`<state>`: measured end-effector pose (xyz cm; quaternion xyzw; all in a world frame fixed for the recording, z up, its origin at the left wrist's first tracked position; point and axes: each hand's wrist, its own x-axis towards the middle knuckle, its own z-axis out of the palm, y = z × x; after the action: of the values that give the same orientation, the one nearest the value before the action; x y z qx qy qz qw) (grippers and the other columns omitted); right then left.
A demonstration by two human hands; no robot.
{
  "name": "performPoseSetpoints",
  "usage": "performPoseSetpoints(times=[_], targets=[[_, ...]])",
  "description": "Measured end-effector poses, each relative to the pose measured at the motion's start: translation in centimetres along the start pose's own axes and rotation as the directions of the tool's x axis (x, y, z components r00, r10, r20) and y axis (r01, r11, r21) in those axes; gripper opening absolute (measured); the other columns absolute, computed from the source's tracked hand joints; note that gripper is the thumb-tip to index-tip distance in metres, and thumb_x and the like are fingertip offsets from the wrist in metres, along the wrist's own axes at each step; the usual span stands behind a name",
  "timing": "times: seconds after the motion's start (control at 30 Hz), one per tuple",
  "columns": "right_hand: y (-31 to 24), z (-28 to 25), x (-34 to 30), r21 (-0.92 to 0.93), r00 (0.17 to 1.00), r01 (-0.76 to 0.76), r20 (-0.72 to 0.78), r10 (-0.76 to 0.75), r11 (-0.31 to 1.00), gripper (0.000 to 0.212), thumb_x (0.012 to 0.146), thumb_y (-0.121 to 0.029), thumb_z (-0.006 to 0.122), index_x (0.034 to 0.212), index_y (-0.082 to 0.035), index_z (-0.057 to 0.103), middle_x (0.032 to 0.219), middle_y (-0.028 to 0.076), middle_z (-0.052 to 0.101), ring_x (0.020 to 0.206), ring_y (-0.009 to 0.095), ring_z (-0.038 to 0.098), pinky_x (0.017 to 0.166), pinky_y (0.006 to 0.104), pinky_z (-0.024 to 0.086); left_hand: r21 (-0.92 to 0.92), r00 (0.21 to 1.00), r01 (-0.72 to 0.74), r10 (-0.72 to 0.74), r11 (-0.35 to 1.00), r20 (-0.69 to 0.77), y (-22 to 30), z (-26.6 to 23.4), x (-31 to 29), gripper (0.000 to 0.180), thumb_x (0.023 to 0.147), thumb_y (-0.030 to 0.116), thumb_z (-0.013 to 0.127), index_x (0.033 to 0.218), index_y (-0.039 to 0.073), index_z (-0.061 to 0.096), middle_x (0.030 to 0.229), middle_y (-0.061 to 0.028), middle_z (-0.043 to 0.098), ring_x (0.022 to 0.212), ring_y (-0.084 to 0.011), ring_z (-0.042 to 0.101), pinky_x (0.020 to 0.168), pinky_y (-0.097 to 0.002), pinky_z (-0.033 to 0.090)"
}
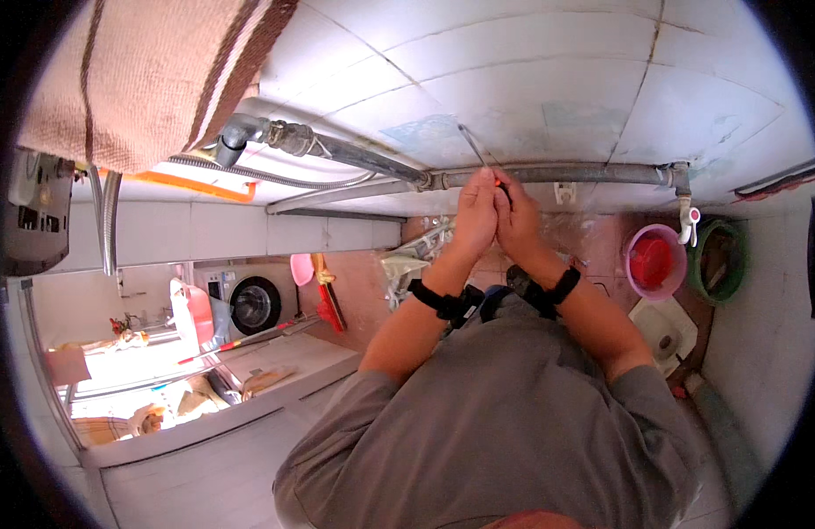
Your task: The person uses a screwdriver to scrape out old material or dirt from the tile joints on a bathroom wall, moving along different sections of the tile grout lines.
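My left hand [476, 212] and my right hand [517, 220] are pressed together in front of the wall, just below a grey horizontal pipe [566, 174]. Both are closed around what looks like a screwdriver [472, 144]. Its thin metal shaft sticks out past my fingertips, up and to the left, across the pipe toward the white tiles [513, 97]. A bit of red and black handle shows between my hands; the rest is hidden by my fingers. I cannot tell whether the shaft's tip touches the tiles.
The pipe ends right in a white tap [688, 226]. Below stand a pink basin [634, 273], holding a red one [653, 261], and a green basin [732, 256]. A white floor fixture [663, 337] is nearby. Leftward are a metal hose [284, 178], brown towel [152, 79] and washing machine [249, 300].
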<state>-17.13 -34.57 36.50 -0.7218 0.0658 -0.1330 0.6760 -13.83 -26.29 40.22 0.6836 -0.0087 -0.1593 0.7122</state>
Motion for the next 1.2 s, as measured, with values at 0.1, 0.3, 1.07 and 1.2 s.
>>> performPoseSetpoints(times=[0.1,0.3,1.07,1.2], targets=[[0.8,-0.8,-0.7,-0.079,1.000,-0.004,-0.002,0.004,0.997,0.034,0.097,-0.026,0.047,0.124,-0.008,0.054,0.111,0.019,0.063,0.099,0.040,0.060,0.085,0.0446,0.048,-0.091,0.999,0.048,-0.049,0.995,-0.015,-1.7,0.8,-0.1,0.033,0.103,0.030,0.038,0.092,0.005,0.056,0.082,-0.0031,0.056,0.075,-0.0117,0.051,0.068,-0.0280,0.045],[-2.9,-1.9,-0.2,-0.122,0.994,-0.094,0.048,0.101,0.988,0.033,0.097,-0.027,0.047,0.123,-0.007,0.054,0.114,0.020,0.061,0.102,0.039,0.059,0.088,0.0430,0.047,-0.017,0.999,-0.012,0.012,1.000,-0.046,0.5,1.1,0.0,0.034,0.103,0.031,0.037,0.093,0.005,0.056,0.083,-0.0041,0.056,0.076,-0.0129,0.052,0.070,-0.0284,0.046],[-18.3,-7.7,1.5,-0.890,0.894,0.430,0.395,-0.214,0.153,0.038,0.083,-0.013,0.053,0.120,-0.019,0.060,0.083,0.008,0.062,0.073,0.028,0.064,0.058,0.0384,0.052,-0.282,0.990,-0.074,0.105,0.956,0.095,4.8,2.4,-0.4,0.041,0.102,0.035,0.040,0.090,0.002,0.061,0.083,-0.0030,0.061,0.078,-0.0125,0.060,0.073,-0.0283,0.052],[-21.2,-8.7,1.6,-0.893,0.817,0.450,0.415,-0.401,-0.006,0.036,0.081,-0.009,0.057,0.114,-0.019,0.066,0.077,0.003,0.059,0.068,0.021,0.061,0.054,0.0323,0.050,0.167,0.921,-0.363,0.381,0.917,-0.086,2.3,-0.5,-0.4,0.019,0.092,0.019,0.059,0.095,0.000,0.063,0.084,-0.0103,0.064,0.077,-0.0202,0.063,0.070,-0.0322,0.051]])
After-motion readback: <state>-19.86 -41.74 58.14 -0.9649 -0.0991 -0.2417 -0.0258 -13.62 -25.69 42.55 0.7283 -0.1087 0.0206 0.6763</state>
